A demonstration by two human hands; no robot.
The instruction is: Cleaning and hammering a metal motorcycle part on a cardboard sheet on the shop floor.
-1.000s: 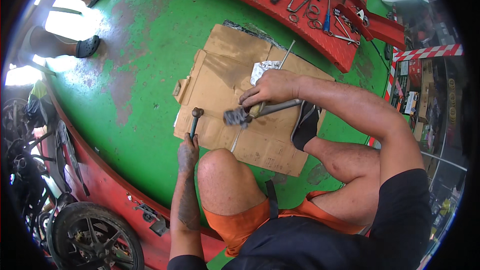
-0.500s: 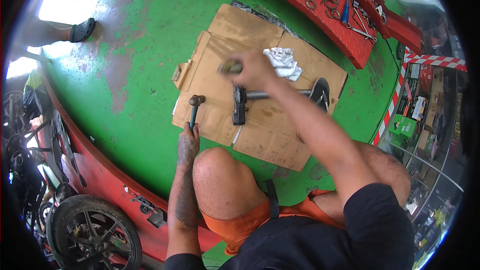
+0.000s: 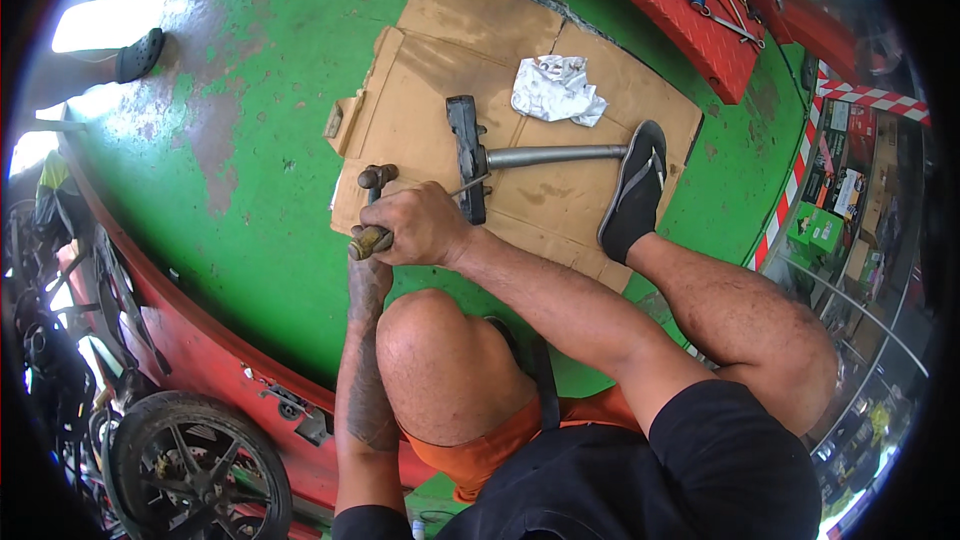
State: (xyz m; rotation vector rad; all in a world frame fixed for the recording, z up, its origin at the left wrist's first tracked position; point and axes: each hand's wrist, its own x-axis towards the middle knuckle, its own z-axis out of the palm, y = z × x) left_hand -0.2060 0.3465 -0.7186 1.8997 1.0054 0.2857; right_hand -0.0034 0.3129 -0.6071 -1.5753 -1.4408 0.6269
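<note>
My right hand [image 3: 425, 225] is closed around a screwdriver [image 3: 371, 241] with a worn yellow-brown handle. Its thin shaft points right, toward a motorcycle steering stem [image 3: 545, 155] with a black clamp [image 3: 466, 155]. The stem lies on flattened cardboard [image 3: 420, 70], its far end by my sandalled foot [image 3: 640, 185]. Just behind and below the right hand, my left hand [image 3: 366, 272] is closed on a ball-peen hammer [image 3: 377, 178]. The hammer's head shows above; its handle and most of the left fingers are hidden by the right hand.
A crumpled white cloth [image 3: 558, 90] lies on the cardboard. Tools and rings rest on a red platform [image 3: 690, 30] at the upper right. A motorcycle wheel [image 3: 200, 470] stands at the lower left, beside a red ramp [image 3: 230, 340]. Another person's foot [image 3: 138, 56] is at the upper left.
My right hand has moved down and left with the screwdriver, from over the cardboard to the left hand and hammer. The view has shifted slightly, and more of my sandalled foot shows.
</note>
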